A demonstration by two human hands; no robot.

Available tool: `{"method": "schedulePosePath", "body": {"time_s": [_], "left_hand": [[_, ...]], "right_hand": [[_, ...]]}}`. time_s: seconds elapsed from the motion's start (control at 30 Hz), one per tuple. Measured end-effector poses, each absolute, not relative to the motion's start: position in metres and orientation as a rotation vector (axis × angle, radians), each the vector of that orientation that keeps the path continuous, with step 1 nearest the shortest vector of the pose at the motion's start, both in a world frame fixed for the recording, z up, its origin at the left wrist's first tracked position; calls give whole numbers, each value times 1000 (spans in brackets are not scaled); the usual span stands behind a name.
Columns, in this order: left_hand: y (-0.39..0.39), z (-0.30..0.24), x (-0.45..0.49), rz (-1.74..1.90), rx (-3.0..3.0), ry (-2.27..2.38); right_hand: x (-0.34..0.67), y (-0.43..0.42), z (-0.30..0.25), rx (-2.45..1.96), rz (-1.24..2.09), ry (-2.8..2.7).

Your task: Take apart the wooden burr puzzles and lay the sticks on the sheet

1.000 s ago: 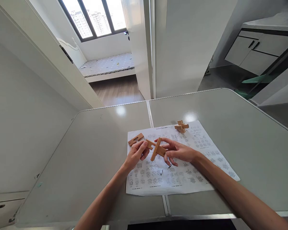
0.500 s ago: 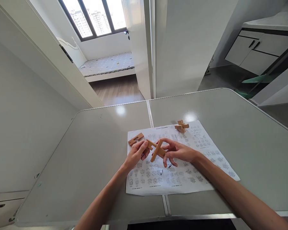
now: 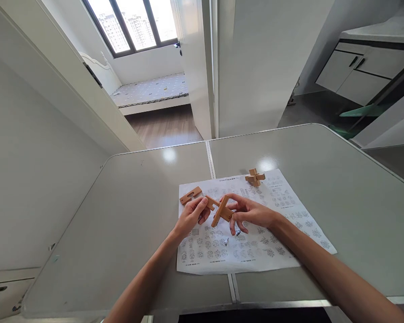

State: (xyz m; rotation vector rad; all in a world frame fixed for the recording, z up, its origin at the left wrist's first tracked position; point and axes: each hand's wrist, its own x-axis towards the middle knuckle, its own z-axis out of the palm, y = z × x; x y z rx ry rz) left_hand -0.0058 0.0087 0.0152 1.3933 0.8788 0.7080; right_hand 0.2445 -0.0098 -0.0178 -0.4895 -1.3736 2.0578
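Note:
Two crossed wooden puzzle pieces [image 3: 220, 212] are held above the paper sheet between my hands. My left hand [image 3: 191, 217] pinches the left end of the notched piece with thumb and fingers. The fingers of my right hand [image 3: 245, 213] grip the crossing piece and the right end of the notched one. Beside my left hand, a slotted wooden piece [image 3: 191, 195] lies on the sheet's left edge. An assembled wooden cross puzzle [image 3: 255, 177] sits at the sheet's far edge, beyond my right hand.
The printed instruction sheet [image 3: 218, 264], covered in small diagrams, lies on the grey table [image 3: 131, 215]. Two small shiny scraps [image 3: 226, 242] rest on it. A metal seam [image 3: 233, 287] crosses the table. An open door [image 3: 195, 67] and a bed [image 3: 155, 89] are beyond.
The right fingers have shifted slightly, with the thumb and index closer on the notched piece's right end. The crossed pieces and left hand are almost unchanged.

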Motion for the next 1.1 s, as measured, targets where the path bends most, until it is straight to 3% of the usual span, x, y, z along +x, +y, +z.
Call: {"method": "schedulePosePath", "body": {"time_s": [1.1], "left_hand": [[10,13,-6,717,1341,889]], "right_hand": [[242,-10,-19,-493,1930,-1336]]}}
